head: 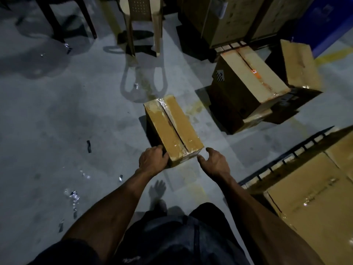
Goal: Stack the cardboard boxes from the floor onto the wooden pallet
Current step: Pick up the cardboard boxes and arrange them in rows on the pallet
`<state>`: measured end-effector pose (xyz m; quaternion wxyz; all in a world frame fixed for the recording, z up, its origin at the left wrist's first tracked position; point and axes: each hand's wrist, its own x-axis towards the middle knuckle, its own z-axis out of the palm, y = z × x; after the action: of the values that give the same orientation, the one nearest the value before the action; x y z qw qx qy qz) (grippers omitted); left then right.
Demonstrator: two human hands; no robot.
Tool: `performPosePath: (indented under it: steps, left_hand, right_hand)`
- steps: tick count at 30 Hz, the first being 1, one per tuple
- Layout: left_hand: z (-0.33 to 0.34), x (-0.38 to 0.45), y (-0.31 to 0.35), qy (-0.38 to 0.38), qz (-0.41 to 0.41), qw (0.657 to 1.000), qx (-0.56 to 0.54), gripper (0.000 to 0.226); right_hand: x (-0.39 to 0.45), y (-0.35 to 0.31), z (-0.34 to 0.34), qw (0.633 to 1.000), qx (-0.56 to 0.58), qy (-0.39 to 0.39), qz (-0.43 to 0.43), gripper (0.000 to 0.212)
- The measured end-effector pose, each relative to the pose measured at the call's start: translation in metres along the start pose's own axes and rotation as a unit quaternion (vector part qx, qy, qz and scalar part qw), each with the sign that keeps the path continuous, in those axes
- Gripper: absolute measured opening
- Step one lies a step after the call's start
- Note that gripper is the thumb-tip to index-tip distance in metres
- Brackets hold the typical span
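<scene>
A long taped cardboard box lies on the grey floor straight ahead of me. My left hand grips its near left corner, fingers curled round the edge. My right hand hovers just beside the near right corner with relaxed fingers, holding nothing. A bigger box stands on another box at the right. At the lower right, large boxes lie on a dark pallet.
A torn open box stands behind the bigger one. Tall cartons rise at the back right. A plastic chair and dark table legs stand at the back. Tape scraps litter the floor at the left.
</scene>
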<state>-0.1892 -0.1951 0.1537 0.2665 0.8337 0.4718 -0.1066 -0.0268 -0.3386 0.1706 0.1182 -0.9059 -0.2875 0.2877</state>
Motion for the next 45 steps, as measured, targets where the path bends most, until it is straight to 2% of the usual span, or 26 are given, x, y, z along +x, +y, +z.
performPosePath:
  steps: [10,14,19,22,25,27,32,40,45]
  left_hand:
    - [-0.012,0.122,0.039,-0.005,-0.087,0.994,-0.066,0.046]
    - [-0.007,0.173,0.049,0.004,-0.138,0.985,-0.102,0.053]
    - [0.013,0.236,0.047,-0.002,-0.232,0.952,-0.2,0.043]
    - [0.038,0.269,0.038,0.012,-0.314,0.904,-0.291,0.039]
    - [0.073,0.301,0.027,0.018,-0.379,0.855,-0.354,0.044]
    - [0.099,0.322,0.017,0.016,-0.401,0.836,-0.375,0.046]
    - [0.17,0.369,-0.019,0.034,-0.442,0.798,-0.408,0.066]
    - [0.252,0.415,-0.056,0.043,-0.458,0.785,-0.416,0.074]
    - [0.28,0.435,-0.068,0.049,-0.456,0.772,-0.441,0.08]
  right_hand:
    - [0.164,-0.022,-0.039,0.998,-0.014,-0.051,-0.028,0.065]
    - [0.242,-0.025,-0.047,0.995,-0.019,-0.086,-0.05,0.065]
    - [0.324,-0.016,-0.04,0.991,0.005,-0.131,-0.033,0.069]
    - [0.365,-0.008,-0.018,0.987,0.029,-0.156,-0.012,0.073]
    - [0.4,0.002,0.015,0.983,0.053,-0.177,0.009,0.077]
    - [0.423,0.011,0.042,0.98,0.067,-0.187,0.023,0.08]
    - [0.474,0.038,0.108,0.975,0.083,-0.2,0.055,0.083]
    - [0.541,0.069,0.192,0.973,0.088,-0.202,0.064,0.092]
    - [0.563,0.074,0.226,0.969,0.102,-0.216,0.056,0.088]
